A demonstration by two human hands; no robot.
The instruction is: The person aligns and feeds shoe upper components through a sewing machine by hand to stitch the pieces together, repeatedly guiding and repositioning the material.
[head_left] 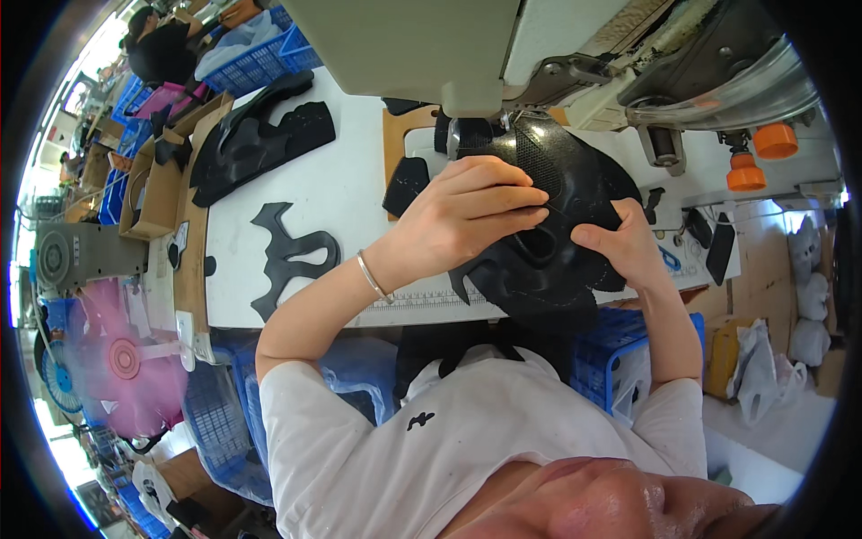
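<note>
Both my hands are on a glossy black moulded piece (552,189) with a perforated patch and an oval opening, lying under the head of a large pale grey machine (413,45) that looks like a sewing machine. My left hand (480,211) is bent over its left part, fingertips pressed together on the surface and thumb hidden. At the right edge my right hand (624,242) grips it, thumb on top and fingers underneath out of sight. The machine's working point is mostly hidden behind the piece and my left hand.
On the white table (359,135) lie a stack of black moulded pieces (269,135) and a flat black cut-out (292,256). A ruler strip (422,296) runs along the near edge. A pink fan (126,359) is at left; blue crates (620,350) stand below the table.
</note>
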